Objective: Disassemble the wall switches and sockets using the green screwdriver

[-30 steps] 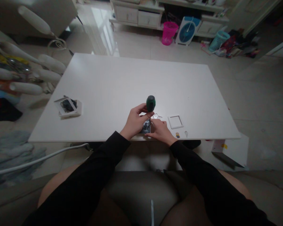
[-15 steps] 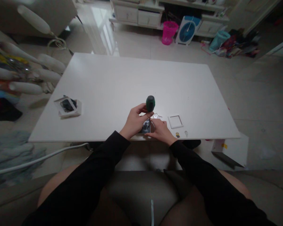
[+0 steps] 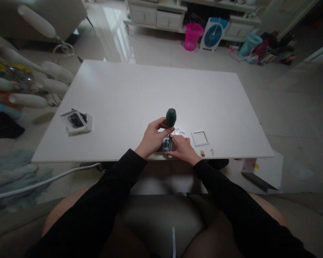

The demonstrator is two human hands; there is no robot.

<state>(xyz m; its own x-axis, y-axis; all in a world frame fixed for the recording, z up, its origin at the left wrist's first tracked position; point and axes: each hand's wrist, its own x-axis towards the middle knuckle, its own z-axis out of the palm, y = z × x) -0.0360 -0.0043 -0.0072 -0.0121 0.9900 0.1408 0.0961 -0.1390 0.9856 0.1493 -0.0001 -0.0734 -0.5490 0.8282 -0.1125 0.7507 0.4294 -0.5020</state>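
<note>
Near the table's front edge, my left hand (image 3: 153, 137) is closed on a screwdriver (image 3: 171, 117) with a dark green and black handle. It stands about upright, handle up; its tip is hidden behind my fingers. Below it lies a small device (image 3: 165, 144) with a dark, detailed face, whose exact kind I cannot make out. From the right side my right hand (image 3: 182, 147) grips this device, thumb at its near edge and fingers at its far side. A white square frame (image 3: 200, 138) rests to the right of my right hand.
On the white table (image 3: 140, 89), a small yellow piece (image 3: 202, 153) and a little pale piece (image 3: 212, 152) lie by the front edge. Thin white parts (image 3: 178, 132) sit just beyond my hands. A white box with dark contents (image 3: 79, 122) stands at the left.
The view has shifted very slightly. Both hands keep their grips, and the screwdriver stays upright over the device.
</note>
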